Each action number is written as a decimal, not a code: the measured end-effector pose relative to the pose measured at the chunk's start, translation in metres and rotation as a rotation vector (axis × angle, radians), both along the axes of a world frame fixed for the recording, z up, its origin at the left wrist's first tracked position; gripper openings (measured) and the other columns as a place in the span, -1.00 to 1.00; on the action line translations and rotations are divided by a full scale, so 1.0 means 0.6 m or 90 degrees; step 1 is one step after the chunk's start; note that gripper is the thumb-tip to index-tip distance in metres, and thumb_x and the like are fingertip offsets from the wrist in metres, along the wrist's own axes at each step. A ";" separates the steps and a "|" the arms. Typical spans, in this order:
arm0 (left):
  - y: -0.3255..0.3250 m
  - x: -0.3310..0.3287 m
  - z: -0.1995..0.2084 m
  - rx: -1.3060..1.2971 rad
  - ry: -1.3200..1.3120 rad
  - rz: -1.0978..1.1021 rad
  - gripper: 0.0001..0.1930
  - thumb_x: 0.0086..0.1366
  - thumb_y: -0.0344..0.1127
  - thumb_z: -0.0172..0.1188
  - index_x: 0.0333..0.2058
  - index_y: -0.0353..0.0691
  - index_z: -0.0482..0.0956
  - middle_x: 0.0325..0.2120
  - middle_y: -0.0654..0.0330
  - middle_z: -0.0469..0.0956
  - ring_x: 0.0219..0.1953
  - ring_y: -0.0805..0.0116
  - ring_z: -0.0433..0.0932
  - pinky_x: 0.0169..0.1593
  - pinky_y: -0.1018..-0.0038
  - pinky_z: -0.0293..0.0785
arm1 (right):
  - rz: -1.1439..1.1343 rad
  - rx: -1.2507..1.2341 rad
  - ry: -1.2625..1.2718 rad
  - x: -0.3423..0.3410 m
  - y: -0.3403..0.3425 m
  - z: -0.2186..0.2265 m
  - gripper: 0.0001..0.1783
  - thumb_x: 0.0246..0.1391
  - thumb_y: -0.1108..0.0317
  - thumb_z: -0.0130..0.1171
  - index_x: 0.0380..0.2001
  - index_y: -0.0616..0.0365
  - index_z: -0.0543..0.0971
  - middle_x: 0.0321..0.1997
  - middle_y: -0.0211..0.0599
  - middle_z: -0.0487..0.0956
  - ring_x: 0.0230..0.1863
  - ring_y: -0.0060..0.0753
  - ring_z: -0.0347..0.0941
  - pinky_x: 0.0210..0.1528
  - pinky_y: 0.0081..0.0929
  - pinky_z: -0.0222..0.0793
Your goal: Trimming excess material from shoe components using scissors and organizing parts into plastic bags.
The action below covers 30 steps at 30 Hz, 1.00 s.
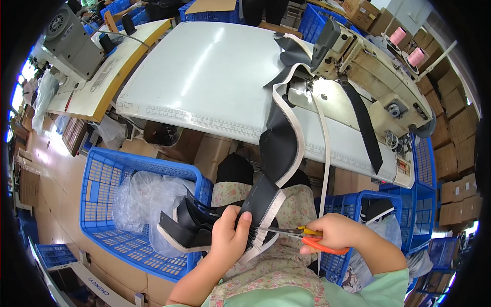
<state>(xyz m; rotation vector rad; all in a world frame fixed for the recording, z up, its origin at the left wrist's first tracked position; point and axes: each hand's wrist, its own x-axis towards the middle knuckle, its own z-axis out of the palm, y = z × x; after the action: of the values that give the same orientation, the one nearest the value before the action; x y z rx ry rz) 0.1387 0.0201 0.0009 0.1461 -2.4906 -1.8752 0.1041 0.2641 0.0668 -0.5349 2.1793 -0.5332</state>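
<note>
My left hand (228, 233) is closed on a strip of black material (280, 146) with a pale edging along one side. From my lap this strip runs up over the table's front edge to the sewing machine (378, 71). My right hand (332, 233) grips scissors (322, 244) with orange and yellow handles. Their blades reach left to the pale edging beside my left hand; whether they are parted I cannot tell. More black pieces with edging (186, 225) hang bunched at the left of my left hand. A narrow pale tape (326, 148) hangs from the machine past my right hand.
A white sewing table (189, 71) spans the front. One blue basket (138, 158) with clear plastic bags stands at my left, another blue basket (342, 204) at my right. Pink thread cones (417, 56) stand behind the machine. Cardboard boxes (460, 148) are stacked at far right.
</note>
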 end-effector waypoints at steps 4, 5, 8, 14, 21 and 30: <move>-0.002 0.002 0.002 -0.001 -0.012 -0.011 -0.75 0.26 -0.20 0.04 -0.40 -0.33 0.39 -0.69 0.07 0.41 -0.65 0.28 0.39 -0.51 0.43 0.30 | -0.039 0.039 -0.068 -0.006 -0.006 0.018 -0.28 -0.26 -0.36 0.19 -0.70 0.24 0.50 -0.80 -0.16 0.34 -0.69 -0.19 0.30 -0.58 -0.38 0.21; -0.002 0.002 0.001 -0.003 -0.008 -0.006 -0.75 0.26 -0.21 0.04 -0.40 -0.32 0.39 -0.69 0.08 0.41 -0.65 0.29 0.39 -0.51 0.43 0.31 | -0.055 0.039 -0.095 -0.007 -0.002 0.016 -0.28 -0.28 -0.37 0.19 -0.68 0.22 0.53 -0.79 -0.18 0.35 -0.70 -0.22 0.29 -0.58 -0.39 0.21; -0.008 0.007 -0.003 0.007 0.001 0.008 -0.76 0.26 -0.22 0.05 -0.41 -0.32 0.39 -0.68 0.09 0.42 -0.64 0.33 0.39 -0.50 0.45 0.31 | -0.053 0.065 -0.122 -0.016 0.006 0.032 -0.38 -0.29 -0.25 0.28 -0.64 0.20 0.54 -0.75 -0.26 0.39 -0.68 -0.35 0.29 -0.57 -0.43 0.20; -0.049 0.044 -0.018 0.100 -0.013 0.031 -0.76 0.25 -0.25 0.05 -0.46 -0.33 0.39 -0.68 0.22 0.44 -0.61 0.51 0.35 -0.49 0.55 0.29 | -0.193 -0.108 0.055 -0.088 0.027 0.052 -0.59 -0.29 0.06 0.42 -0.64 0.15 0.50 -0.69 -0.47 0.39 -0.58 -0.63 0.25 -0.50 -0.54 0.22; -0.063 0.074 -0.004 0.129 -0.029 0.064 -0.74 0.25 -0.24 0.06 -0.48 -0.33 0.39 -0.69 0.29 0.41 -0.60 0.57 0.30 -0.50 0.58 0.26 | -0.428 -0.170 0.480 -0.279 -0.129 -0.036 -0.52 -0.13 0.03 0.25 -0.39 0.28 0.43 -0.51 -0.03 0.50 -0.44 -0.08 0.46 -0.37 -0.32 0.31; -0.093 0.146 -0.012 0.202 -0.021 0.072 -0.66 0.22 -0.18 0.08 -0.61 -0.31 0.37 -0.68 0.16 0.44 -0.61 0.48 0.38 -0.52 0.59 0.27 | -0.444 -0.556 0.445 -0.310 -0.261 -0.073 -0.80 -0.14 0.40 0.16 -0.45 0.24 0.39 -0.58 -0.19 0.45 -0.52 -0.31 0.39 -0.43 -0.42 0.29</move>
<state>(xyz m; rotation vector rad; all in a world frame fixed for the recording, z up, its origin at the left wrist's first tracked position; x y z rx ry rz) 0.2261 -0.0354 -0.0061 0.3176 -2.1333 -2.2187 -0.0819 0.1073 0.0231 -0.4111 2.7063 -1.9674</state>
